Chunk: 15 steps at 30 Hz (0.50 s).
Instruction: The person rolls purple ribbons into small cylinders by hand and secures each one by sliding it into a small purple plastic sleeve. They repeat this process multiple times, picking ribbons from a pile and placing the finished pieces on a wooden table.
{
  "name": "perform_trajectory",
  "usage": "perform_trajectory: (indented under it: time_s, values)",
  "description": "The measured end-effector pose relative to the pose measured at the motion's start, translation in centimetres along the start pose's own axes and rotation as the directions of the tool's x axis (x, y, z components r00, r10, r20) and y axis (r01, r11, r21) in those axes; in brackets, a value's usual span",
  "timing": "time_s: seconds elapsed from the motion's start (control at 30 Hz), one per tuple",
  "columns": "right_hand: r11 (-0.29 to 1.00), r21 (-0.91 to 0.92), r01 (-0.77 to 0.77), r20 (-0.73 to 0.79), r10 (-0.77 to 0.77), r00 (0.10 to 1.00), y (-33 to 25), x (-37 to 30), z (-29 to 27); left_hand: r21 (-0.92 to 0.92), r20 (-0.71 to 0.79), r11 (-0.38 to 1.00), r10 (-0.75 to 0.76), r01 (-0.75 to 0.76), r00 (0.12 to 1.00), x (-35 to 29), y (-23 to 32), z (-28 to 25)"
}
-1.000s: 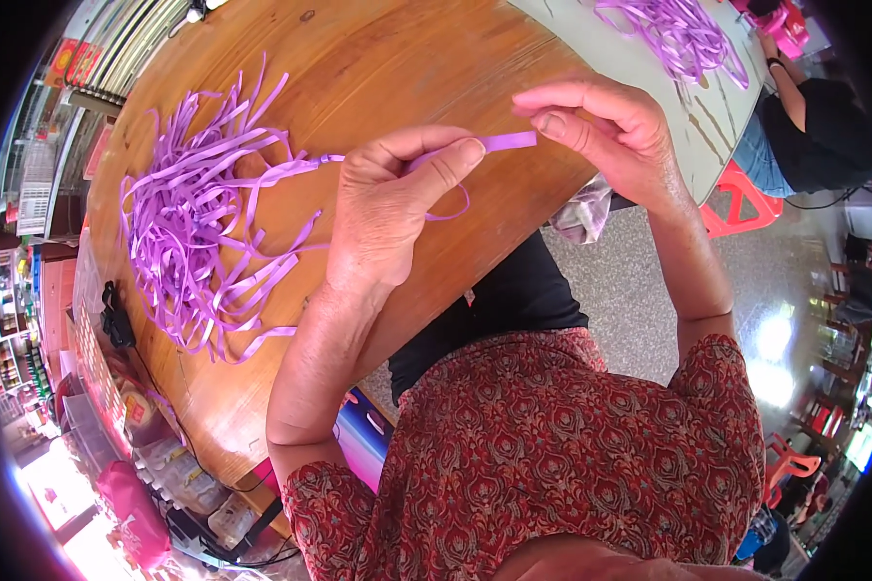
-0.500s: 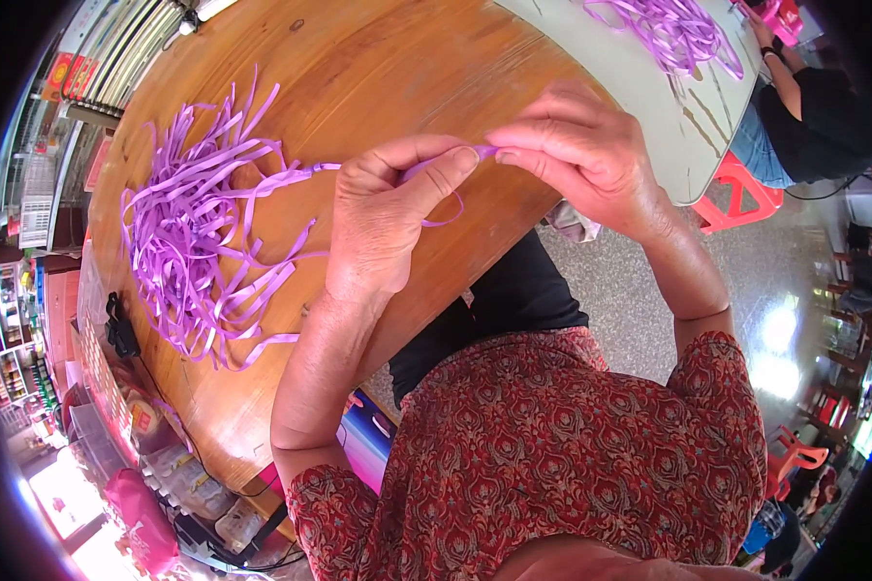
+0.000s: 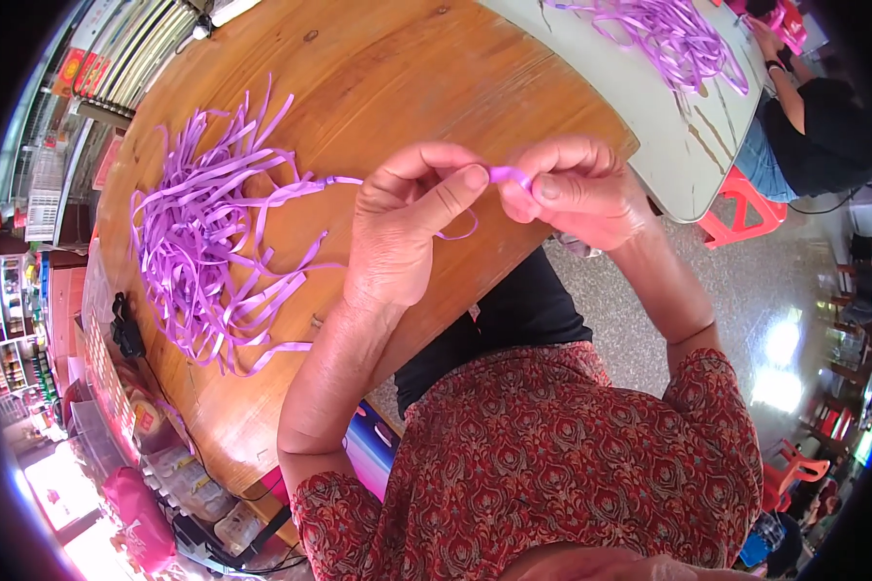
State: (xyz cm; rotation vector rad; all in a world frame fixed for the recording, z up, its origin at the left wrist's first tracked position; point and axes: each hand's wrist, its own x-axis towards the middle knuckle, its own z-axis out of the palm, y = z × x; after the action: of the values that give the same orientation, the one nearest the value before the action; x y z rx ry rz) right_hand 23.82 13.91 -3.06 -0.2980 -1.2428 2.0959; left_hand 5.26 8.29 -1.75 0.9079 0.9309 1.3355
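The ribbon (image 3: 507, 174) is purple, table (image 3: 378, 87) grained brown, shirt (image 3: 572, 445) patterned red, trousers (image 3: 525, 302) seemingly black.

Lg brown wood table (image 3: 388, 87), curved edge, visible grain & a few knots; pale grey table (image 3: 639, 116) adj. at upper R, w/ brown streaks on top. Speckled grey floor (image 3: 639, 295), strong glare (image 3: 780, 387) on R side. Red plastic stool (image 3: 763, 213) nr pale table, 2nd red seat (image 3: 802, 469) lower R. Stocked shelves (image 3: 10, 334) far L; v. bright light (image 3: 63, 484) lower L.

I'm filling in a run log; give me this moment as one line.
left hand: pinching purple ribbon | right hand: pinching same ribbon | ribbon pile: on wooden table
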Motion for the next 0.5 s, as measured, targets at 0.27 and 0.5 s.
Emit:
perform_trajectory:
  time_s: [0.27,0.5]
  values:
    - [0.973,-0.125,0.196,-0.135,-0.213,0.968,1.4,0.6,0.9,-0.014,-0.096,0.998,0.062,-0.063,0.994,-0.1,-0.8,0.6]
    - [0.500,-0.791,0.352,0.060,-0.509,0.859,1.3,1.4,1.1,-0.028,-0.166,0.994,0.095,-0.101,0.982,-0.5,-1.4,1.3]
